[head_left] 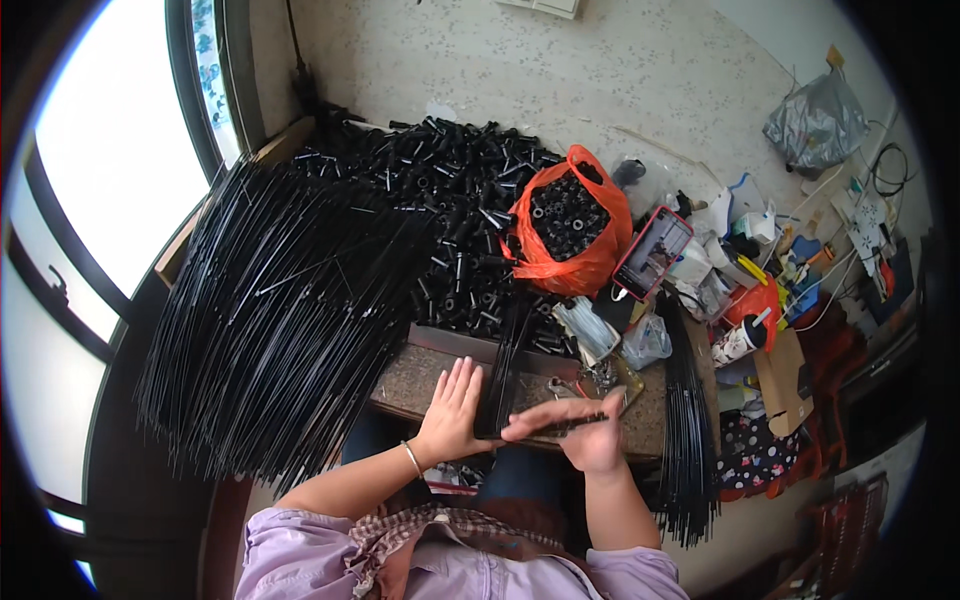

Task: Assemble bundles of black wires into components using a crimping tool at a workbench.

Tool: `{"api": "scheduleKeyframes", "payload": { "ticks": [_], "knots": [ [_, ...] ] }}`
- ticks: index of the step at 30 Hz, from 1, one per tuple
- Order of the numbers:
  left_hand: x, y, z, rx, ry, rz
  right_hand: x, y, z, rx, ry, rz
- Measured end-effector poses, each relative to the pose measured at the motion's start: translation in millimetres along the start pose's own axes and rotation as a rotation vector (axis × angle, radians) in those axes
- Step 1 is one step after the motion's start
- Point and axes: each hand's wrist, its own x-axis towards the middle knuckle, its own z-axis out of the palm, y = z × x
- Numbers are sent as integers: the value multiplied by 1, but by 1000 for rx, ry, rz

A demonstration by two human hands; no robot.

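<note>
Across the worktable's [400,375] front edge lies a small bundle of thin black rods [505,370], between my two hands. My left hand [452,412] rests flat beside the rods, fingers stretched out, its thumb reaching toward them. On the other side my right hand [580,428] is turned on edge with its fingers extended. A dark, narrow strip shows along its palm; I cannot tell whether it is rod ends or shadow. Behind the hands, a low metal strip [455,343] runs under the rods. Small pliers-like tools [565,388] lie just beyond my right hand.
A large heap of black rods [290,320] overhangs the table at left. Black tubular fittings [430,165] pile up behind. An orange bag [575,265] holds black parts. Right of it are a phone [653,252], another rod bundle [685,420], a cup [738,342] and clutter.
</note>
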Motion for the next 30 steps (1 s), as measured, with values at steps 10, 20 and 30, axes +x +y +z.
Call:
{"api": "scheduleKeyframes", "payload": {
  "ticks": [10,20,30],
  "knots": [
    [25,-19,5,-7,-540,971,37,105,-77,494,576,479],
    [28,-24,10,-155,-414,830,43,82,-70,-188,1038,150],
    [26,-24,12,-255,-423,931,47,98,-72,201,700,442]
  ]
}}
